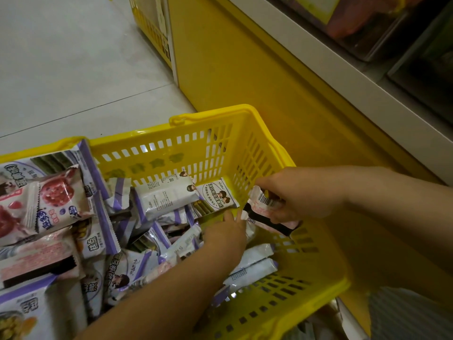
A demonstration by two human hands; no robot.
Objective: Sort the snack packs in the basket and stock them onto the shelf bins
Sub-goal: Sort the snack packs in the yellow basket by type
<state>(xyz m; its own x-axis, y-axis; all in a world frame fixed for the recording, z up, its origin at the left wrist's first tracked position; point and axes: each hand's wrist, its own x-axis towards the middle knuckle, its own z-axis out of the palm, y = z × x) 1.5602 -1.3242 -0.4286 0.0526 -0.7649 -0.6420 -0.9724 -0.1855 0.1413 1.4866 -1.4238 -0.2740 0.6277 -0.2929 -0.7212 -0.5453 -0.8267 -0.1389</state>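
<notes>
Down at the centre of the view, looking straight into a yellow basket [210, 114], parked on the grey floor [73, 57] and pushed up against the yellow base panel [245, 69] of a shelf. Stuffed from about 9 o'clock to the middle with purple-and-white snack packs [166, 195] piled every which way, plus a pink berry pack [56, 200] lying on top at 9 o'clock. Bare slotted bottom showing over at the 3 to 4 o'clock side.

Right hand [301, 192] coming in from 3 o'clock, hanging over the basket's right wall, clenched round a small bundle of pink-and-black packs [266, 207] with a barcode facing up.

Left hand [226, 234] reaching in from 7 o'clock, down inside the basket, fingertips right up against the near end of that same bundle and just above a couple of white packs [255, 256]. Can't tell if pinching anything or just touching, with most of the fingers hidden behind the back of the hand.

One more white pack with a cartoon label [218, 195] tucked into the far corner, at 12 o'clock from the left hand.

Up at 1 to 2 o'clock, a white shelf ledge [343, 77] with clear bins [367, 33] on it, contents too blurry to make out. Another yellow slatted thing [152, 25] at 12 o'clock, standing on the floor.
</notes>
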